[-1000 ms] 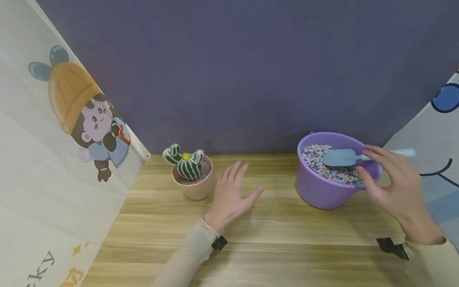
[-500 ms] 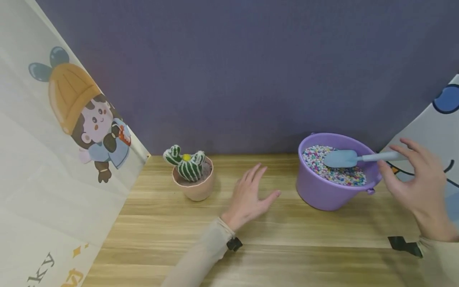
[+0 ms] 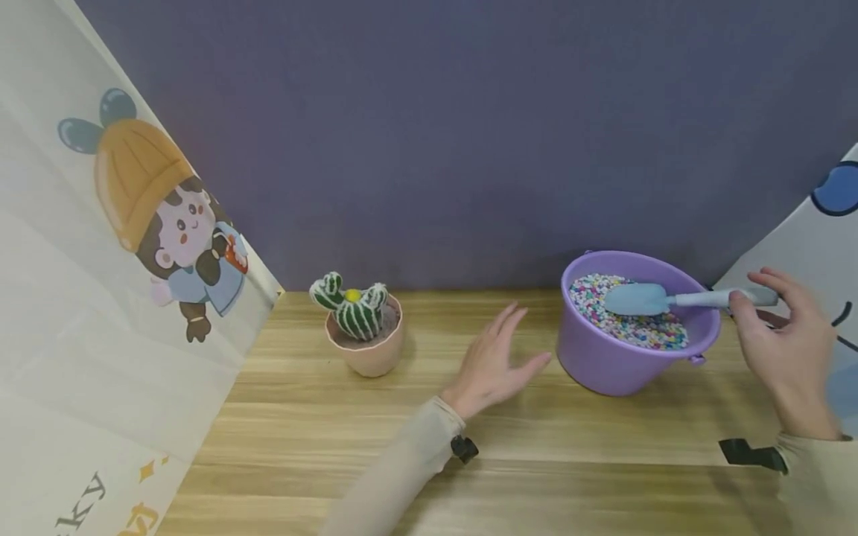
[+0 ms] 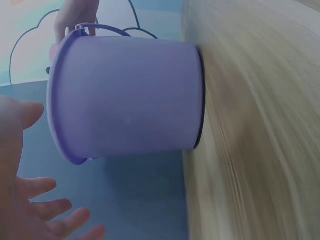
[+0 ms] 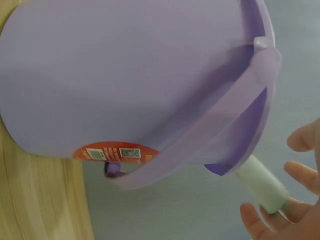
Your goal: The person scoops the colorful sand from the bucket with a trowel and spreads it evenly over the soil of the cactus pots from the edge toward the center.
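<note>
A light-blue hand shovel (image 3: 637, 299) lies with its blade on multicoloured pebbles (image 3: 596, 294) inside a purple bucket (image 3: 610, 368); its pale handle juts over the right rim. My right hand (image 3: 791, 350) is around the handle's end, thumb in front and fingers behind and below. In the right wrist view, the thumb and one finger are apart from the handle (image 5: 264, 185), while other fingertips are right at its end. My left hand (image 3: 492, 365) hovers over the table left of the bucket, fingers spread, holding nothing; the left wrist view shows its fingers (image 4: 52, 207) beside the bucket's rim.
A potted cactus (image 3: 358, 320) in a pink pot (image 3: 375, 357) stands left on the wooden table (image 3: 281, 417). Behind is a dark blue-grey panel (image 3: 429, 149); printed white panels (image 3: 60, 298) flank both sides. The bucket's carrying handle (image 5: 215, 125) hangs down its right side.
My left hand has moved right, away from the cactus pot towards the bucket. My right hand first drew back right from above the bucket's rim, then came in around the shovel's handle.
</note>
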`<state>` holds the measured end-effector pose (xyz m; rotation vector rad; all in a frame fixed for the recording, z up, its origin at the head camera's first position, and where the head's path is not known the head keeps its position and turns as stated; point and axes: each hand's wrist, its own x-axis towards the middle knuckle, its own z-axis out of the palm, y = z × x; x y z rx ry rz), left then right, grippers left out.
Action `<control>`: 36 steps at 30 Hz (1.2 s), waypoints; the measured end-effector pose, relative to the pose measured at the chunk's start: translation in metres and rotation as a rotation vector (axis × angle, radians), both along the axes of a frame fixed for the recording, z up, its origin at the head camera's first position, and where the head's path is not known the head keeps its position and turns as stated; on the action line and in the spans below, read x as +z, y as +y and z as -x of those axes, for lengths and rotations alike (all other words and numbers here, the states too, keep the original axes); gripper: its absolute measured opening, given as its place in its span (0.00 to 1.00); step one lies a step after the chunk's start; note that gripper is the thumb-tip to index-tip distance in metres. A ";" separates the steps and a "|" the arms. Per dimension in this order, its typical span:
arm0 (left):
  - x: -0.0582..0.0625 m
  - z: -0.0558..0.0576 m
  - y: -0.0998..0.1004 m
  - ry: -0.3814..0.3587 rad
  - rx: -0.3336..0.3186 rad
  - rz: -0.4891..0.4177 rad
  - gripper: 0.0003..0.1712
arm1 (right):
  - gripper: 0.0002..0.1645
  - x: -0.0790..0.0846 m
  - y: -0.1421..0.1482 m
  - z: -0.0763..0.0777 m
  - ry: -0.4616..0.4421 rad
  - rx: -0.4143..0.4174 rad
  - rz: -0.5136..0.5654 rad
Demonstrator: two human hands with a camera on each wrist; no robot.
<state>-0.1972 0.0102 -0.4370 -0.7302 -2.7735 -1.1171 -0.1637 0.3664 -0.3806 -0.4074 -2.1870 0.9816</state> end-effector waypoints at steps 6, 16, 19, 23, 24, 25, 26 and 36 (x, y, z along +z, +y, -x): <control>-0.001 0.004 0.015 -0.004 -0.018 -0.057 0.52 | 0.25 -0.003 0.008 -0.002 -0.127 0.049 0.099; 0.001 0.014 0.041 0.030 -0.059 -0.065 0.51 | 0.17 -0.012 0.024 -0.002 -0.011 0.323 0.133; 0.001 0.018 0.047 0.031 -0.066 -0.065 0.50 | 0.20 -0.010 0.025 -0.003 -0.016 0.375 0.128; -0.001 0.020 0.054 0.018 -0.067 -0.093 0.52 | 0.19 -0.008 0.025 -0.005 -0.046 0.397 0.097; -0.001 0.020 0.055 0.020 -0.065 -0.103 0.53 | 0.19 -0.007 0.024 -0.005 -0.055 0.395 0.085; -0.001 0.020 0.057 0.023 -0.060 -0.115 0.54 | 0.18 -0.007 0.024 -0.005 -0.061 0.397 0.078; -0.001 0.021 0.058 0.030 -0.053 -0.125 0.54 | 0.17 -0.006 0.024 -0.005 -0.071 0.392 0.073; 0.009 0.029 0.070 0.053 -0.040 -0.163 0.53 | 0.09 -0.004 0.028 -0.006 -0.116 0.364 0.079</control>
